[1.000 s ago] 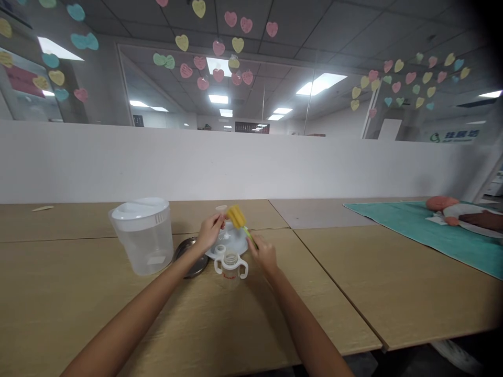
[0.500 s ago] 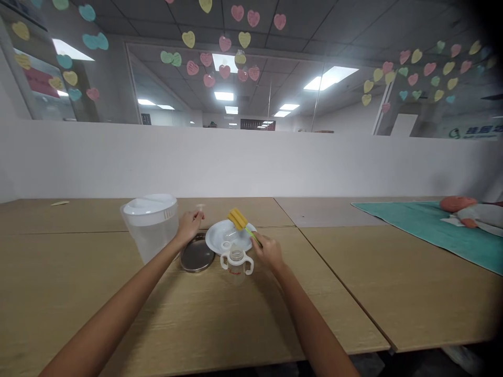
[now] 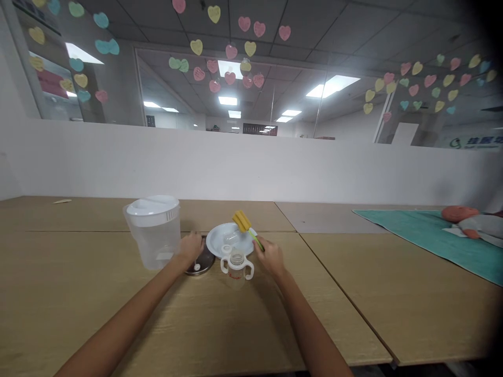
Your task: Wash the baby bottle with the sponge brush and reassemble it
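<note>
My right hand (image 3: 271, 255) is closed on the green handle of a brush with a yellow sponge head (image 3: 241, 221), which is raised over a white bowl (image 3: 214, 242). A clear piece lies in that bowl. In front of it stands a clear bottle (image 3: 237, 273) with two white handles, a small white ring-shaped part (image 3: 227, 249) beside it. My left hand (image 3: 192, 247) is over the left side of a round metal tray (image 3: 206, 260), fingers closed; what they hold is hidden. A small white part (image 3: 197, 267) shows below the hand, at the tray.
Left of my left hand stands a translucent pitcher (image 3: 153, 235) with a white lid. At the far right a plush toy (image 3: 481, 225) lies on a green mat (image 3: 416, 230). Seams run across the wooden table (image 3: 220, 324). A white wall (image 3: 220, 165) rises behind.
My left hand has moved down and towards me, from behind the metal tray to over its left side. The small pale part at its fingertips is now low over the tray. My right hand keeps the brush.
</note>
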`<state>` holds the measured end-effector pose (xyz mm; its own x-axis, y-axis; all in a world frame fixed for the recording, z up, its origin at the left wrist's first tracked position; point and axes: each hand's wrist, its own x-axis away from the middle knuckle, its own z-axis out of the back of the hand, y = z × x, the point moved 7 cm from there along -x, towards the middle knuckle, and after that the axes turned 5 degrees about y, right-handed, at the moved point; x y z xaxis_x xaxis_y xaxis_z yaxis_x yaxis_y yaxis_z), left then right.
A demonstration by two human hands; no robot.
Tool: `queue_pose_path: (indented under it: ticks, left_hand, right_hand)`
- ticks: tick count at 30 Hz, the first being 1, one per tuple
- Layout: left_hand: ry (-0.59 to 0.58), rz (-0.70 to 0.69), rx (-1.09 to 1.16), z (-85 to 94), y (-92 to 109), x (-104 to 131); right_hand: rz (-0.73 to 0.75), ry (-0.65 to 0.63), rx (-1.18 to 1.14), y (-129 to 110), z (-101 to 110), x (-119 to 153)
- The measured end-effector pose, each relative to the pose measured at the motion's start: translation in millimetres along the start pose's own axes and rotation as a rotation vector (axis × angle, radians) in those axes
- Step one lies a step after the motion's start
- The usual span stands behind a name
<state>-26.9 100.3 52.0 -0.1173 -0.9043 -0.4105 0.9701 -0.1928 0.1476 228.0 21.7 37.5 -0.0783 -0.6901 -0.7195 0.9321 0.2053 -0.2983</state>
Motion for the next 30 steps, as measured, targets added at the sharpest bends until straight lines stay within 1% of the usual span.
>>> queue_pose_path:
  ticks: [1,2,3,4,5,6,7,9,12,14,17,19,20,21,22,24,26,28,30]
  left_hand:
    - [0.020,-0.028,0.005,4.8,11.1,0.0]
    - [0.036,-0.086,0.027,9.2,25.2,-0.3]
    - [0.029,-0.205,0.104,11.6,44.2,0.0]
    - [-0.036,-0.329,0.201,9.5,63.4,1.2]
    - [-0.137,-0.423,0.289,4.1,80.0,2.8]
    - [-0.257,-0.479,0.360,-3.9,92.9,4.3]
    - [-0.368,-0.472,0.398,-13.8,100.4,4.2]
    - [-0.456,-0.481,0.413,-28.4,110.2,1.3]
    - [-0.484,-0.479,0.402,-43.5,114.4,-5.4]
    - [-0.471,-0.473,0.392,-46.6,114.4,-8.7]
    - [-0.404,-0.461,0.390,-38.5,112.1,-8.9]
    - [-0.287,-0.440,0.425,-23.7,106.5,-6.0]
    - [-0.204,-0.423,0.454,-14.2,101.7,-3.5]
    - [-0.053,-0.384,0.523,-0.3,93.5,-1.4]
    - [0.069,-0.340,0.583,10.8,84.0,2.4]
    - [0.238,-0.253,0.682,24.1,63.9,11.4]
    - [0.337,-0.165,0.747,27.5,45.0,18.1]
    - [0.412,-0.078,0.800,25.6,28.6,21.9]
    - [0.466,-0.010,0.848,21.6,16.6,24.2]
  right_hand:
    - [-0.006,-0.001,-0.001,0.2,-0.1,-0.1]
    - [-0.010,-0.004,-0.003,0.4,-0.4,-0.1]
    - [-0.013,-0.007,-0.005,0.6,-0.6,0.0]
    - [-0.017,-0.010,-0.006,1.1,-0.7,0.1]
    - [-0.025,-0.012,-0.006,2.1,-0.7,0.2]
    - [-0.038,-0.010,-0.007,3.4,-0.4,0.2]
    - [-0.054,-0.005,-0.012,5.0,0.3,0.1]
    - [-0.088,0.015,-0.037,8.2,2.3,-0.5]
    - [-0.114,0.039,-0.085,10.4,4.8,-1.6]
    - [-0.123,0.041,-0.094,10.8,5.4,-2.1]
    - [-0.143,0.041,-0.083,11.7,6.6,-2.6]
    - [-0.149,0.040,-0.080,11.5,7.9,-2.9]
    - [-0.148,0.039,-0.083,10.8,8.7,-3.0]
    - [-0.145,0.039,-0.089,9.8,9.5,-3.1]
    - [-0.139,0.040,-0.098,8.5,10.2,-3.1]
    - [-0.125,0.037,-0.119,5.7,10.4,-2.7]
    - [-0.120,0.028,-0.151,4.0,8.3,-1.6]
    - [-0.129,0.015,-0.216,3.6,3.8,-0.1]
    - [-0.153,0.001,-0.306,3.5,-1.9,2.0]
